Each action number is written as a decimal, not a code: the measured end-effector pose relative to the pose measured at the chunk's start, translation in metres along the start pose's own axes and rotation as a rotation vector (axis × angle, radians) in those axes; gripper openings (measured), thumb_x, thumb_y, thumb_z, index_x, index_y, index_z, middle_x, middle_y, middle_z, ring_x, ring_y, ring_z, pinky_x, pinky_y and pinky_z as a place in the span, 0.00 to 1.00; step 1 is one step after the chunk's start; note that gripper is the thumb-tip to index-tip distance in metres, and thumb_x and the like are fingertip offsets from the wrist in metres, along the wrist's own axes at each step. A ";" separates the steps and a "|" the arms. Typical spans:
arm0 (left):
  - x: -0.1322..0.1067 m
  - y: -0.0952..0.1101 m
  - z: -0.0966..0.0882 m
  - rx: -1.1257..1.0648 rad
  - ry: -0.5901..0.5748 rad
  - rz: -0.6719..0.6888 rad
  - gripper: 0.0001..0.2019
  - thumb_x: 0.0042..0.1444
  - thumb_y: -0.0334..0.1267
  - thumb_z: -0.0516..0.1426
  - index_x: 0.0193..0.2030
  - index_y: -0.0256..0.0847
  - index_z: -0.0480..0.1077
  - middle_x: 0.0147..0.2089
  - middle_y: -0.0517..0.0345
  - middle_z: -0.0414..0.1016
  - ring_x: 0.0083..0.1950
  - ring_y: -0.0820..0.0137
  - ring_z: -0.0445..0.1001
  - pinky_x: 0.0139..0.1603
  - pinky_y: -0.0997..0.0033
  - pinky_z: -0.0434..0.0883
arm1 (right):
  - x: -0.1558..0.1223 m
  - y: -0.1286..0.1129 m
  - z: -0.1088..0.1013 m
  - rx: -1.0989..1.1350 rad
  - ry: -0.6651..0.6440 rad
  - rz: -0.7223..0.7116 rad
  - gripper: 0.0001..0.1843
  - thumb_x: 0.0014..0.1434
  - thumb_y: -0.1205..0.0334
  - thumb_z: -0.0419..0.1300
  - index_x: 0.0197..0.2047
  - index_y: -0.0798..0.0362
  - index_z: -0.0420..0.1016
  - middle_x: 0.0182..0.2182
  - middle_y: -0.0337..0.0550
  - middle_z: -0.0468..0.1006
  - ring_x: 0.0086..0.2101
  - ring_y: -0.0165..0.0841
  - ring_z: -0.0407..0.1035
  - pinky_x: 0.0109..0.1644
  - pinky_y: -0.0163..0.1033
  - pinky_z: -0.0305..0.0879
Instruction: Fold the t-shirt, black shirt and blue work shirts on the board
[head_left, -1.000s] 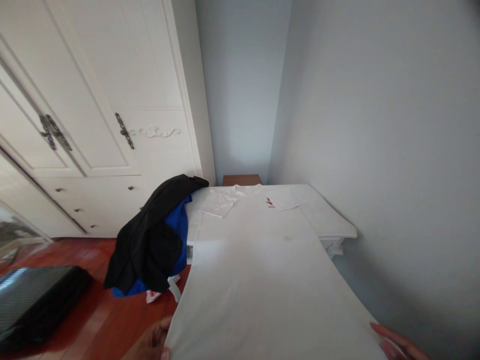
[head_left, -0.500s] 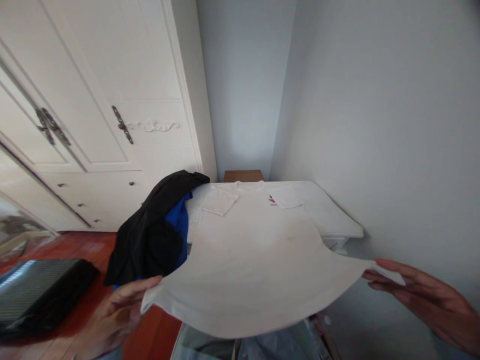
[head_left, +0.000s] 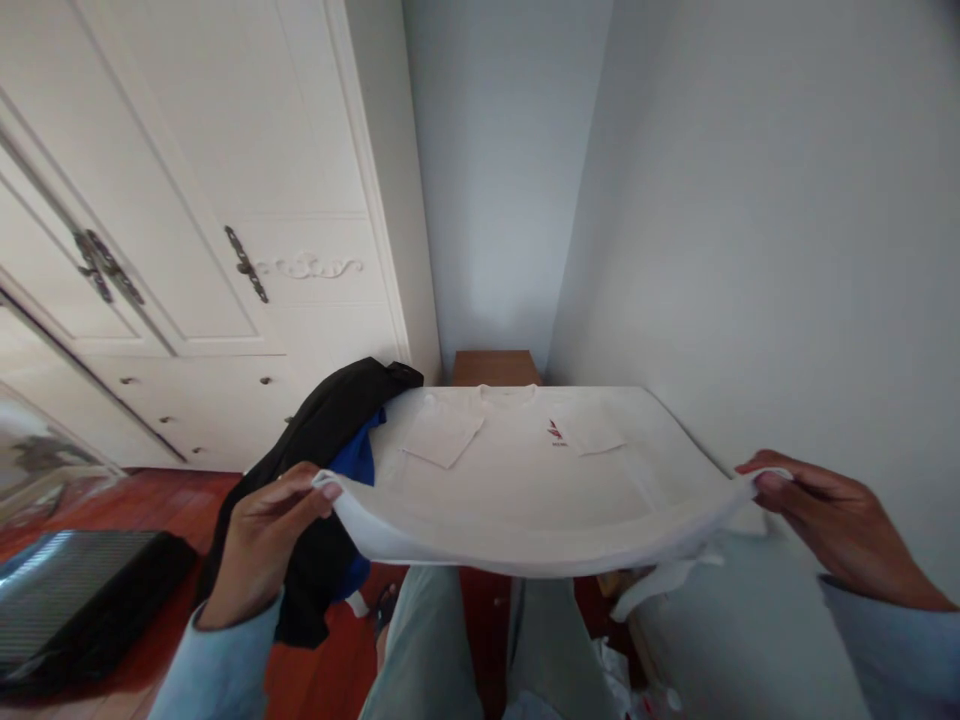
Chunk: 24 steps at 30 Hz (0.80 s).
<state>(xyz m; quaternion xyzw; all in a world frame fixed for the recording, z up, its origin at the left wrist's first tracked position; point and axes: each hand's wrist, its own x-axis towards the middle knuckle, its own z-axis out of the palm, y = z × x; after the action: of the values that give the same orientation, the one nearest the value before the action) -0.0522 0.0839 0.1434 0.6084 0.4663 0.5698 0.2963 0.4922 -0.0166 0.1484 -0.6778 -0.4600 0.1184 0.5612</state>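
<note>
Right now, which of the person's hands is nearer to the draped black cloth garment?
Left. The left hand overlaps the black garment in view, pinching one hem corner of the white short-sleeved cloth T-shirt; the right hand pinches the opposite corner, across the T-shirt from the garment.

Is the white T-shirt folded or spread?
Spread, its sleeves folded inward: the white T-shirt is held wide between left hand and right hand.

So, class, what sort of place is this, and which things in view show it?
Probably a room in a home, perhaps a bedroom: there is a tall white wardrobe with ornate handles, black and blue clothing draped at the left, and a white T-shirt spread partly over a table.
</note>
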 end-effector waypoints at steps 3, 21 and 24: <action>0.041 -0.003 0.019 -0.028 -0.006 -0.022 0.13 0.48 0.49 0.69 0.29 0.42 0.78 0.36 0.57 0.77 0.39 0.67 0.73 0.40 0.71 0.71 | 0.045 -0.003 0.021 0.164 -0.122 0.025 0.30 0.35 0.31 0.75 0.28 0.49 0.84 0.34 0.46 0.81 0.35 0.36 0.71 0.36 0.35 0.70; 0.234 -0.211 0.161 0.406 -0.034 -0.426 0.08 0.52 0.40 0.62 0.31 0.36 0.78 0.23 0.58 0.76 0.22 0.69 0.71 0.27 0.71 0.67 | 0.231 0.174 0.235 0.103 -0.290 0.389 0.17 0.42 0.49 0.71 0.27 0.52 0.74 0.20 0.36 0.73 0.22 0.30 0.64 0.25 0.35 0.59; 0.237 -0.219 0.156 0.389 -0.022 -0.390 0.13 0.53 0.45 0.62 0.36 0.35 0.79 0.28 0.55 0.79 0.26 0.68 0.74 0.28 0.71 0.68 | 0.238 0.179 0.232 0.140 -0.299 0.355 0.18 0.42 0.48 0.71 0.31 0.52 0.77 0.24 0.39 0.77 0.25 0.32 0.66 0.27 0.36 0.62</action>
<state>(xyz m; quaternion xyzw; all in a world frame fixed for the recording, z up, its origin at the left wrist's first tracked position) 0.0290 0.4105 0.0191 0.5588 0.6720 0.3952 0.2829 0.5539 0.3246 -0.0023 -0.6823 -0.4024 0.3459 0.5028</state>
